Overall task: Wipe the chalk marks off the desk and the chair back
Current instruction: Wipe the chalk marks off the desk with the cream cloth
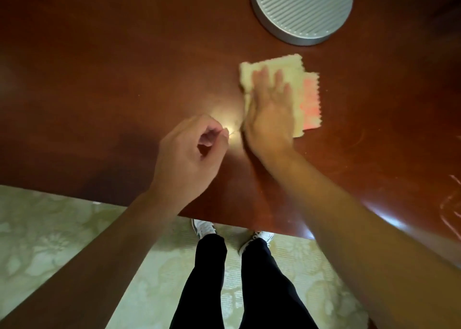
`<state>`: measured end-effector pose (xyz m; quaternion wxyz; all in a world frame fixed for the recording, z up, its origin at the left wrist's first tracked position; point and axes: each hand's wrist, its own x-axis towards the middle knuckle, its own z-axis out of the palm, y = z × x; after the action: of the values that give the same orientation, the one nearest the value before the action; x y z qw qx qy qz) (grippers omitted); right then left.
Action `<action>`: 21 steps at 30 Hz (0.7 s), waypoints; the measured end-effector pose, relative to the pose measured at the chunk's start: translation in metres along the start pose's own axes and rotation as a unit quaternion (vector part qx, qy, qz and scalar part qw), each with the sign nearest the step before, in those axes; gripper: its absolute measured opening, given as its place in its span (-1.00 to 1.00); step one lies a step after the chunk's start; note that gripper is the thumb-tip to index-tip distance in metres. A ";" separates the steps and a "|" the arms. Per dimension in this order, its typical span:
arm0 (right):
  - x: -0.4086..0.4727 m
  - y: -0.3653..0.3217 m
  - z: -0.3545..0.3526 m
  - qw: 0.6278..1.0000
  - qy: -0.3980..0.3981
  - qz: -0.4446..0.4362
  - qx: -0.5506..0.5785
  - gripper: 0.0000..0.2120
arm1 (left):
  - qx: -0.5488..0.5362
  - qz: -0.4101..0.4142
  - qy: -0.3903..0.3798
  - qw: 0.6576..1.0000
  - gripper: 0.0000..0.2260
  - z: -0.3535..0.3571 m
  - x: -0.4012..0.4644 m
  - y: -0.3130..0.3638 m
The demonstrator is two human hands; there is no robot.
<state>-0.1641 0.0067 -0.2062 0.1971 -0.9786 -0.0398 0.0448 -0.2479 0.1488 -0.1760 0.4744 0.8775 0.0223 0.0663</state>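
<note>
A folded pale yellow cloth (pixel 295 65) with a pink layer showing at its right side lies on the dark red-brown wooden desk (pixel 112 79). My right hand (pixel 270 109) presses flat on the cloth, fingers spread and pointing away from me. My left hand (pixel 189 154) hovers just left of it, loosely curled, thumb and forefinger pinched together near a bright glare spot on the wood; I cannot tell if anything is between them. Faint pinkish chalk marks (pixel 451 203) show on the desk at the far right edge of view.
A round grey ribbed lamp base (pixel 303 9) stands at the back right of the desk. The desk's front edge runs across below my hands. Beneath it are a pale green patterned carpet (pixel 50 241), my dark trousers and white shoes.
</note>
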 end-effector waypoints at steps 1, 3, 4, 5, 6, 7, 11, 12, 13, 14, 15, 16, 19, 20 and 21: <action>-0.017 -0.025 0.011 0.998 -0.018 -0.042 0.031 -0.52 | -0.002 -0.020 0.023 1.000 -0.87 -0.008 -0.001 0.000; -0.066 -0.066 0.029 0.988 -0.048 -0.084 0.117 -0.55 | 0.001 -0.057 0.056 0.997 -0.87 -0.023 -0.005 0.000; -0.090 -0.083 0.036 0.981 -0.070 -0.083 0.160 -0.58 | 0.008 -0.069 0.063 0.996 -0.87 -0.031 -0.008 -0.001; -0.107 -0.096 0.038 0.973 -0.098 -0.095 0.185 -0.60 | 0.012 -0.076 0.063 0.995 -0.87 -0.037 -0.010 -0.001; -0.117 -0.105 0.041 0.966 -0.114 -0.120 0.197 -0.60 | 0.013 -0.080 0.061 0.995 -0.87 -0.042 -0.012 0.000; -0.119 -0.107 0.044 0.964 -0.111 -0.160 0.182 -0.60 | 0.015 -0.081 0.062 0.995 -0.86 -0.046 -0.014 0.000; -0.087 -0.068 0.039 0.959 -0.091 -0.267 0.038 -0.53 | 0.010 -0.073 0.079 0.994 -0.86 -0.050 -0.018 -0.002; -0.078 -0.047 0.034 0.971 -0.070 -0.225 0.028 -0.54 | -0.001 -0.073 0.082 0.994 -0.86 -0.049 -0.019 -0.003; -0.067 -0.021 0.026 0.985 -0.029 -0.168 0.028 -0.56 | -0.012 -0.071 0.082 0.994 -0.87 -0.046 -0.022 -0.003; -0.055 0.007 0.014 0.994 0.010 -0.102 0.023 -0.57 | -0.020 -0.063 0.080 0.995 -0.88 -0.043 -0.024 -0.003; -0.043 0.035 0.000 0.998 0.038 -0.041 0.011 -0.56 | -0.023 -0.050 0.078 0.995 -0.89 -0.039 -0.026 -0.004; -0.031 0.062 -0.014 0.998 0.062 0.010 0.000 -0.54 | -0.022 -0.039 0.075 0.996 -0.90 -0.036 -0.028 -0.005; -0.005 0.110 -0.038 0.984 0.124 0.130 -0.002 -0.54 | -0.018 -0.039 0.077 0.996 -0.88 -0.030 -0.031 -0.010; 0.001 0.109 -0.040 0.981 0.133 0.139 -0.007 -0.56 | -0.016 -0.041 0.081 0.996 -0.88 -0.029 -0.031 -0.011; 0.008 0.104 -0.038 0.982 0.135 0.134 -0.015 -0.58 | -0.014 -0.042 0.084 0.996 -0.87 -0.030 -0.032 -0.013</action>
<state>-0.1463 -0.1022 -0.2125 0.1780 -0.9749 0.1184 -0.0622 -0.2831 0.1775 -0.1736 0.4851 0.8607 0.0975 0.1200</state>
